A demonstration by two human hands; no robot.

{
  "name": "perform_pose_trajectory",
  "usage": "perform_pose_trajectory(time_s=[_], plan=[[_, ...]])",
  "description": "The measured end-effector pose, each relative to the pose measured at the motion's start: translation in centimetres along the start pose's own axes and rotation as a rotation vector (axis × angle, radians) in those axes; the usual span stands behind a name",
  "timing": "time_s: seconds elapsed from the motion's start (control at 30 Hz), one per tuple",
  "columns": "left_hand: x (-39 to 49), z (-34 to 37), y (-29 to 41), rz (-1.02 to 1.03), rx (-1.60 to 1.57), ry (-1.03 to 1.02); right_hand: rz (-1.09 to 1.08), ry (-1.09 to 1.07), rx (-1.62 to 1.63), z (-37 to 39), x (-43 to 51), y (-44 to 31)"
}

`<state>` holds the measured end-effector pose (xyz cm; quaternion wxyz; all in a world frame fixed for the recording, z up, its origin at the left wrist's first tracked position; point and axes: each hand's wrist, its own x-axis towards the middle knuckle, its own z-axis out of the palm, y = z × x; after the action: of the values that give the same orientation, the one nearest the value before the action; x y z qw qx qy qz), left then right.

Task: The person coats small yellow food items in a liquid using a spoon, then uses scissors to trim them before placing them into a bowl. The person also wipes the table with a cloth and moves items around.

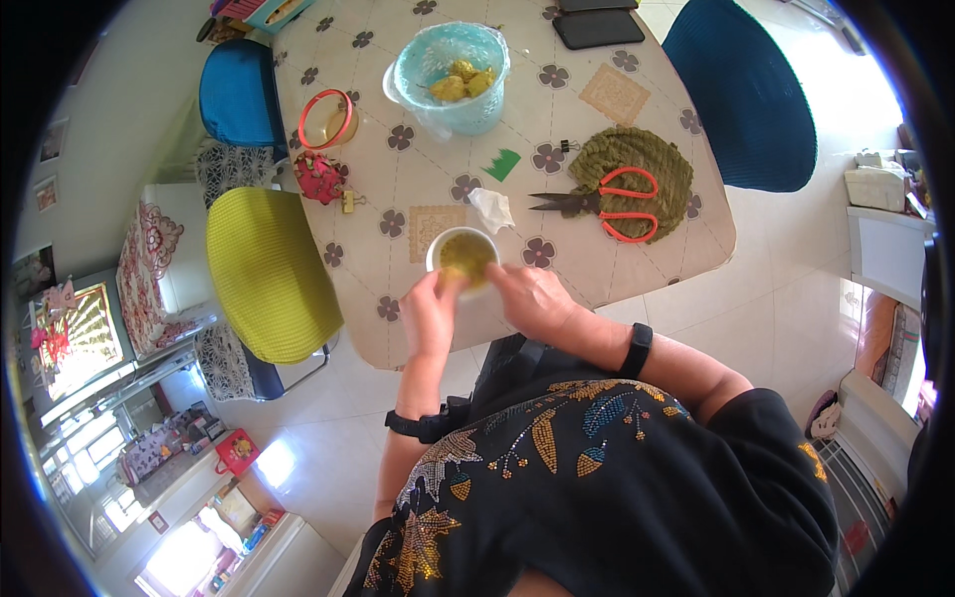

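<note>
A small white bowl stands near the table's front edge, with yellow-green liquid and small bits in it. At its right side my right hand grips the rim between thumb and fingers. My left hand reaches over the near left rim, its fingertips blurred beside something yellowish at the liquid. Whether those fingers pinch a piece is not clear. Just beyond the bowl lie a crumpled white tissue and a beige lace-patterned square.
Orange-handled scissors lie on a crumpled olive cloth at the right. Farther back stands a light-blue basket holding yellow fruits. A dragon fruit, a red-rimmed clear container and green chair are at the left.
</note>
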<state>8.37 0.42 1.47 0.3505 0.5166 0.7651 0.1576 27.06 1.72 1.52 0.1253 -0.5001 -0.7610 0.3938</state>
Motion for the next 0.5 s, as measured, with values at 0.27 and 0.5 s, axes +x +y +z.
perform_pose_trajectory(time_s=[0.27,0.5], plan=[[0.5,0.1,0.6,-0.026,-0.063,0.023,0.013,0.052,-0.018,0.5,0.2,-0.1],[0.9,0.5,-0.6,-0.189,-0.263,-0.021,0.197,-0.079,0.310,1.1,1.4,0.9]])
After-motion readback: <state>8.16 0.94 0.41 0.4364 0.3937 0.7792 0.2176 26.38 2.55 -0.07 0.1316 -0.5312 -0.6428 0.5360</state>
